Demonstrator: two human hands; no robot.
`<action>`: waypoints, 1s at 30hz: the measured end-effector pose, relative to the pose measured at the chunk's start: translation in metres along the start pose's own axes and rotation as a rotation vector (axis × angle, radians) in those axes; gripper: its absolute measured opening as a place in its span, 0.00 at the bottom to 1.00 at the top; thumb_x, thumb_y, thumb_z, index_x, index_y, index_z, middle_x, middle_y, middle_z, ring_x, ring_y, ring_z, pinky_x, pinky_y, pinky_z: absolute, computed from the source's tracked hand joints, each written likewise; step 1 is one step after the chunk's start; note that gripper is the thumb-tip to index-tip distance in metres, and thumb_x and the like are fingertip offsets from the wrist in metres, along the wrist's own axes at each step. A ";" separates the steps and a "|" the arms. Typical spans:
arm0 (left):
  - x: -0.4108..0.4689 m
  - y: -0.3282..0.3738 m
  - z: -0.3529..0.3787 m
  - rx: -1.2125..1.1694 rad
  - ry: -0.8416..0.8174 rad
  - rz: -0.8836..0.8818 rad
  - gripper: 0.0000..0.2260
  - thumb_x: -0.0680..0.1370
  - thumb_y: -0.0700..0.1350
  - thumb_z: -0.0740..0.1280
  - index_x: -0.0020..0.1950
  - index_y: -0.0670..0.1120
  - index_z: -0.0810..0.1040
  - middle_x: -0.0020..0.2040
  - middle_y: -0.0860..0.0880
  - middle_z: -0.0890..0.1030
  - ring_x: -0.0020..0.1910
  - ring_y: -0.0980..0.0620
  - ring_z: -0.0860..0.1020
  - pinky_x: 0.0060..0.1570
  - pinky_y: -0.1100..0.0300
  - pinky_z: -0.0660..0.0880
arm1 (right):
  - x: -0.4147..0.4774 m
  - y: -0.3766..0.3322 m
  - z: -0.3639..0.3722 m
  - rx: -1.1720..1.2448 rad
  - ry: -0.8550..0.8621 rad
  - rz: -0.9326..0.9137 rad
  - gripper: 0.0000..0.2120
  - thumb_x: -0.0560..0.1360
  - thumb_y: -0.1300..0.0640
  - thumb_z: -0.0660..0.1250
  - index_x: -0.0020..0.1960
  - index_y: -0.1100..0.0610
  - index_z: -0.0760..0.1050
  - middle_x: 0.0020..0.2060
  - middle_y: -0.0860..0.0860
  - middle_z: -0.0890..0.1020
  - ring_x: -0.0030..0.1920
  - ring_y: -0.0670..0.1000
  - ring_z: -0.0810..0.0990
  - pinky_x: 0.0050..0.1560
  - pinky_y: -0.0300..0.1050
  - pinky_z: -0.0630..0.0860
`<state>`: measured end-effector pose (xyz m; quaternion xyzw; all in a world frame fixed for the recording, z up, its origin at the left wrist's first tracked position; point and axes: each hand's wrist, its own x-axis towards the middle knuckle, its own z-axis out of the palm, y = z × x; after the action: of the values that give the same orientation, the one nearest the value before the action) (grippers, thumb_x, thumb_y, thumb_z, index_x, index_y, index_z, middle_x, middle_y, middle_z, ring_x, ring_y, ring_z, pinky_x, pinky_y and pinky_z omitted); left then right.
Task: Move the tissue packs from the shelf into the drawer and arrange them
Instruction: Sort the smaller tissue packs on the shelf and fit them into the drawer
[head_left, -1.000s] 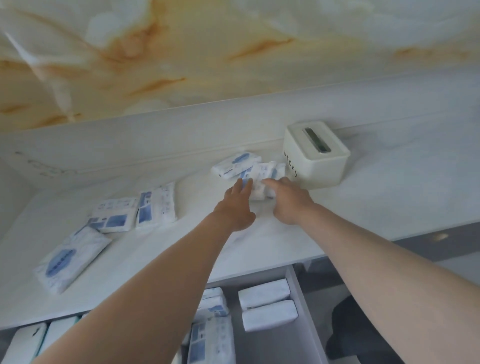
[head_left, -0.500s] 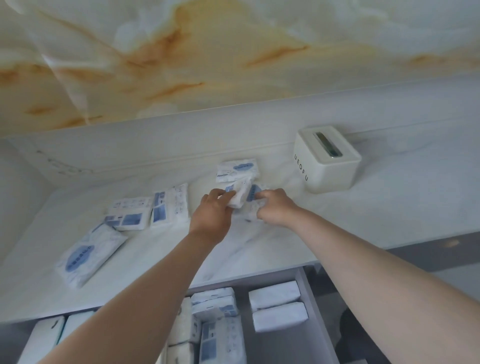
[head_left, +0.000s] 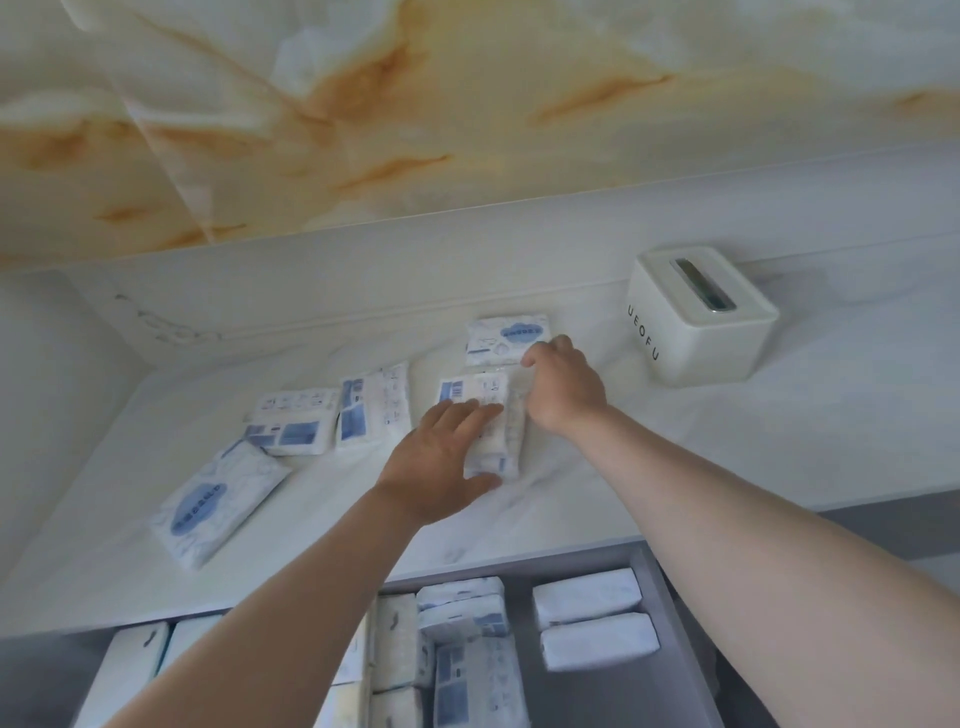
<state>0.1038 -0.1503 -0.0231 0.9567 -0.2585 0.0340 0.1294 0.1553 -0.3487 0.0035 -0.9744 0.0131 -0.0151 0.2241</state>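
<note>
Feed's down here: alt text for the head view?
The left hand presses flat on tissue packs on the white shelf while right hand grips their far edge. Four other packs lie nearby; the open drawer below holds more.

**Setting:** home, built-in storage niche.

**Evidence:**
- Pale marble-look shelf (head_left: 675, 467), closed on the far side by a low matching upstand.
- Glossy wall panel (head_left: 363, 104) above, cream with orange veining, a domestic decorative finish.
- Far right on the shelf: white tissue box (head_left: 701, 322), slot on top, lettered UEOFU on one side.
- Left and centre of the shelf: loose packs (head_left: 218, 504) of household tissues in white-and-blue wrappers.
- Near side, below the shelf edge: pulled-out grey drawer (head_left: 597, 696) stocked with more such packs in rows.
</note>
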 end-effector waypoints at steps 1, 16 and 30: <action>0.002 -0.002 0.002 -0.008 -0.005 0.001 0.34 0.72 0.62 0.70 0.75 0.57 0.63 0.75 0.52 0.64 0.76 0.50 0.58 0.68 0.50 0.69 | 0.008 -0.001 0.003 -0.076 0.002 -0.035 0.25 0.74 0.62 0.65 0.70 0.53 0.68 0.71 0.54 0.64 0.68 0.57 0.68 0.62 0.52 0.70; 0.002 0.019 0.011 -0.124 0.155 -0.105 0.23 0.68 0.57 0.75 0.61 0.55 0.79 0.63 0.55 0.73 0.66 0.52 0.68 0.60 0.54 0.72 | 0.025 0.027 0.008 -0.507 -0.047 -0.163 0.20 0.79 0.50 0.62 0.68 0.57 0.67 0.66 0.58 0.67 0.68 0.60 0.64 0.67 0.58 0.64; -0.008 0.016 -0.017 -0.734 0.161 -0.660 0.16 0.83 0.45 0.55 0.71 0.52 0.67 0.67 0.50 0.74 0.60 0.50 0.74 0.57 0.57 0.71 | -0.007 0.007 -0.020 -0.181 0.418 -0.310 0.23 0.70 0.70 0.62 0.61 0.55 0.76 0.53 0.52 0.82 0.52 0.60 0.78 0.42 0.49 0.65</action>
<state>0.0892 -0.1552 -0.0039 0.8733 0.0738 -0.0283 0.4807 0.1471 -0.3637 0.0182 -0.9565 -0.0891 -0.2488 0.1234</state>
